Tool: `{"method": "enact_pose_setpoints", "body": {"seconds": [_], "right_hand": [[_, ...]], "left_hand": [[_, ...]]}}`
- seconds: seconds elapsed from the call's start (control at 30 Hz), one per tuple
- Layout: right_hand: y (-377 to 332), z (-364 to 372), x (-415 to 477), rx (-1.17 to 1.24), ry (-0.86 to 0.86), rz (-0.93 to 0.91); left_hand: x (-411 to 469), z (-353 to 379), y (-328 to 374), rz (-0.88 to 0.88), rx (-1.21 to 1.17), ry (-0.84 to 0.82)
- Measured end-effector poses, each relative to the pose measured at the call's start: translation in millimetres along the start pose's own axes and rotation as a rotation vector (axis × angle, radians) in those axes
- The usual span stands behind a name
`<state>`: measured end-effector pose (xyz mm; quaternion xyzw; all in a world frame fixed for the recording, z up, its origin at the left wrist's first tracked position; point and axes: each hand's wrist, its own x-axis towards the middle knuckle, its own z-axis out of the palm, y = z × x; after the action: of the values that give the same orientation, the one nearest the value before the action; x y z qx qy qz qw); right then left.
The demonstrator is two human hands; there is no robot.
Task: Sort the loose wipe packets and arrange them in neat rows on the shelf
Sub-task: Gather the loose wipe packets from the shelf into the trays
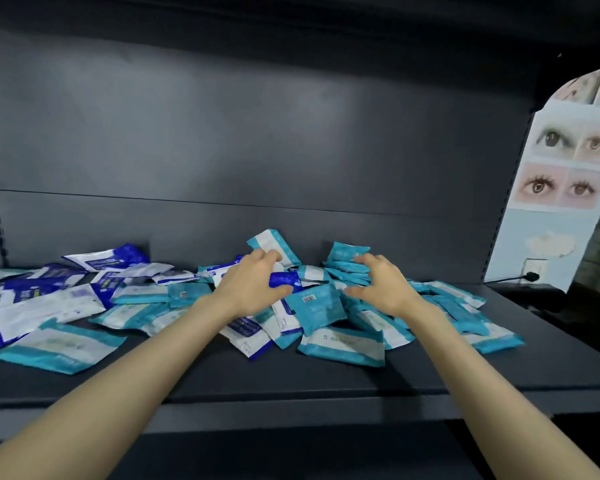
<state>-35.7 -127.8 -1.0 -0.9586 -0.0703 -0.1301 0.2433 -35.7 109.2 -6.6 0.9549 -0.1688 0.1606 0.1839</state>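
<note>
Okay, left hand [250, 285] pinches a glossy dark-blue soft-plastic wipe packet [285, 279]; right hand [383, 287] splayed, holding nothing, over teal-and-white plastic wipe packets [343, 344]; I'd judge them light, floppy, slippery; grip across the middle.

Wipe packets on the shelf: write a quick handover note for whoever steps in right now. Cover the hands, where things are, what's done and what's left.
Left hand: pinches a dark blue packet over the middle of the heap.
Right hand: fingers spread and curved over the teal packets, gripping nothing that shows.
Packets: a loose mixed heap across the shelf, with blue-and-white packets mostly to the left and teal in the middle and right.
Done: no neat row yet.
Left: split the packets by kind, then line them up in rows.
</note>
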Motion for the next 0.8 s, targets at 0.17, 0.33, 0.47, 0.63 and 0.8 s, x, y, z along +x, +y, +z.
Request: {"method": "enact_pose_setpoints", "body": {"seconds": [0.17,0.33,0.47,0.63,0.8], "right_hand": [[22.8,9.1,56.1,-0.011,0.082,-0.006],[39.2,20.5,107.7,-0.001,0.086,0.017],[49.5,29.0,126.4,0.075,0.037,0.055],[59.4,27.5,133.0,0.183,0.043,0.124],[61.6,26.5,137.3,0.282,0.025,0.177]], "left_hand": [[59.3,17.0,-18.0,-0.015,-0.022,0.024],[116.5,31.7,-43.4,-0.138,0.06,0.07],[142.5,43.0,-57.2,-0.226,0.039,0.006],[155.1,52.8,-61.5,-0.238,0.072,0.031],[164.9,52.3,-57.4,-0.223,0.255,0.072]]}}
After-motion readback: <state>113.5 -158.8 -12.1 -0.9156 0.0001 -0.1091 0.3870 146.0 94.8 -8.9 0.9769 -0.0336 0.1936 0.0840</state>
